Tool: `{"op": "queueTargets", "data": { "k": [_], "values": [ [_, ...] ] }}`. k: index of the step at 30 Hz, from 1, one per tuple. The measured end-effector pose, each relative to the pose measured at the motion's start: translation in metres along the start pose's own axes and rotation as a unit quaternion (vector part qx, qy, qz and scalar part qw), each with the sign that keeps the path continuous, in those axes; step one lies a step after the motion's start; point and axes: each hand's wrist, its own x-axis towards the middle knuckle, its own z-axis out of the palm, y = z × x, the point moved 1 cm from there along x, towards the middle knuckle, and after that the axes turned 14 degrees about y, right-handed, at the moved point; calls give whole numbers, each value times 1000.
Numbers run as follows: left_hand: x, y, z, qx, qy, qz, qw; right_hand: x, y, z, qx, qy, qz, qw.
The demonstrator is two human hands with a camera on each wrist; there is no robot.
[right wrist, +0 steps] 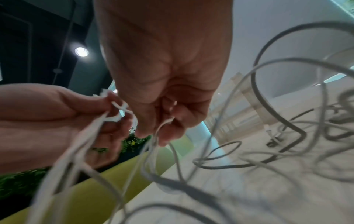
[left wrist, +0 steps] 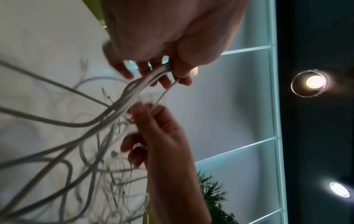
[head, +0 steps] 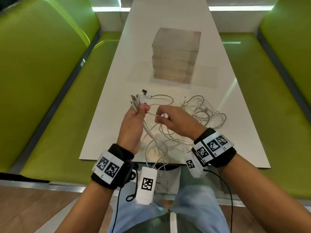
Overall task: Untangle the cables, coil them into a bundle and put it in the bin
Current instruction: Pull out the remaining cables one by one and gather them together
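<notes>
Several white cables point(head: 203, 113) lie tangled on the white table point(head: 235, 132), their loops trailing over its near edge. My left hand point(head: 134, 120) grips a bunch of cable ends, with the plugs point(head: 138, 99) sticking up above the fist. My right hand point(head: 170, 118) pinches a single thin cable point(head: 152, 114) a short way from the left fist. In the left wrist view the gripped cable bunch point(left wrist: 141, 84) runs down from the fingers. In the right wrist view the pinched cable point(right wrist: 162, 123) sits between thumb and fingers. The translucent bin point(head: 175, 55) stands beyond the cables, mid-table.
Green padded benches point(head: 55, 98) flank the table on both sides. A loose cable heap lies right of my hands. Camera units hang from both wrists near the table's front edge point(head: 117, 159). Bare tabletop lies to the bin's left.
</notes>
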Motion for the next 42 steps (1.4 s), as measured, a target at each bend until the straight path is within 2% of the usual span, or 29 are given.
{"op": "queueTargets", "data": {
  "k": [3,7,10,12,14,16,18,21,24,30,34,36,42],
  "values": [
    [6,9,-8,-29,-5,33,999,8,15,-6,-34,61,-3,998],
    [-2,20,-6,-150,-57,-14,987,21,15,1,-167,55,-43,984],
    [-2,32,-13,-214,-43,13,976,30,32,-6,-184,48,12,982],
    [7,38,-25,-229,-4,25,973,32,45,-17,-117,45,55,991],
    [19,37,-34,-213,30,24,976,30,44,-27,-32,50,59,996],
    [27,28,-37,-147,44,25,988,28,32,-30,32,64,58,996],
    [27,17,-32,-31,24,49,998,27,23,-31,65,74,67,993],
    [18,3,-19,121,-34,77,989,27,18,-27,76,83,74,991],
    [15,-9,-5,176,-59,71,980,26,17,-24,73,91,81,990],
    [6,-13,27,160,-64,73,982,26,6,-21,-21,92,33,995],
    [3,-11,33,128,-61,78,987,25,8,-23,-69,82,17,994],
    [3,-10,31,123,-34,74,989,24,9,-20,-78,75,0,994],
    [12,10,16,10,25,35,999,24,22,-14,-108,67,25,992]
  ]
}}
